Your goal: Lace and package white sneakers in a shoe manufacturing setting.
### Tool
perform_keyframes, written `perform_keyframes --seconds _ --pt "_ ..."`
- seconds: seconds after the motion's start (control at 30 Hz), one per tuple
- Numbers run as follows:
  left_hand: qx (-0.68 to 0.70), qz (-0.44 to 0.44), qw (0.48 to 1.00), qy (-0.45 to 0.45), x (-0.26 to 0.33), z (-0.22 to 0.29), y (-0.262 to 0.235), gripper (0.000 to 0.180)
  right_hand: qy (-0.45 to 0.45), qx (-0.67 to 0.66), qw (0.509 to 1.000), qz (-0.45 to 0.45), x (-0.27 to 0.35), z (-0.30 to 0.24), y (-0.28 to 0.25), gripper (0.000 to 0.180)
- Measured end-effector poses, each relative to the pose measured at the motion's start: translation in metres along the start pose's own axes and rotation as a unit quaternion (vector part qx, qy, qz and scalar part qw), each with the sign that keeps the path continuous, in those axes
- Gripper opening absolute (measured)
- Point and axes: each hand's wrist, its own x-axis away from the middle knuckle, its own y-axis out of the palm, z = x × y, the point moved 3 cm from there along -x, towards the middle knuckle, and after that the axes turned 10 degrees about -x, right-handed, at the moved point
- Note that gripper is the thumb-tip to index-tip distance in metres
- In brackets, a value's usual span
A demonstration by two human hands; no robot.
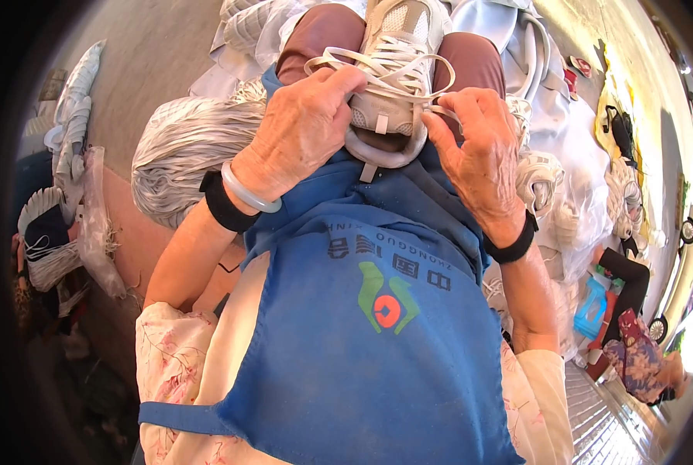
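The white sneaker [397, 46] sits on the person's lap, heel toward them, resting on the blue apron [362, 310]. The left hand [300, 132] curls over the shoe's left side, fingers bunched and pinching the flat white lace [377, 66]. The right hand [478, 151] presses at the heel's right edge, thumb and forefinger nipped together on a lace end. A bundle of pale laces [183, 147] lies just beside the left wrist.

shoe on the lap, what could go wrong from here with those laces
1. The white laces lie in loose crossing loops over the shoe; the left hand or right hand could snag one and knot it.
2. The shoe rests only on the knees and blue apron, so a hard tug might slide it off.
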Motion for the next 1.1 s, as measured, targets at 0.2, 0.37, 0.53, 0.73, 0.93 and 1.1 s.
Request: perform_keyframes --seconds 0.2,0.37,0.53,0.73,0.93,1.1 --pt "-0.088 -0.028 0.993 0.079 -0.001 0.013 -0.001 0.022 -0.007 0.117 0.992 -0.045 0.009 -0.012 0.009 0.023" --pt "-0.128 -0.023 0.986 0.104 -0.004 0.014 0.002 0.021 0.029 0.094 0.994 -0.047 0.013 -0.006 0.025 0.012" --pt "-0.157 -0.028 0.983 0.088 -0.005 0.013 0.004 0.022 0.058 -0.06 0.996 -0.039 0.007 0.008 0.02 0.013" --pt "-0.173 -0.014 0.977 0.125 -0.015 0.014 0.003 0.017 0.016 -0.047 0.999 0.012 0.008 -0.003 0.021 0.021" --pt "-0.054 0.039 0.986 0.153 -0.018 0.015 0.002 0.012 -0.025 0.143 0.984 -0.099 0.001 -0.021 0.021 0.016" --pt "0.057 0.024 0.993 0.104 -0.027 0.02 -0.004 0.009 -0.1 0.232 0.96 -0.119 -0.012 -0.029 0.024 0.012"
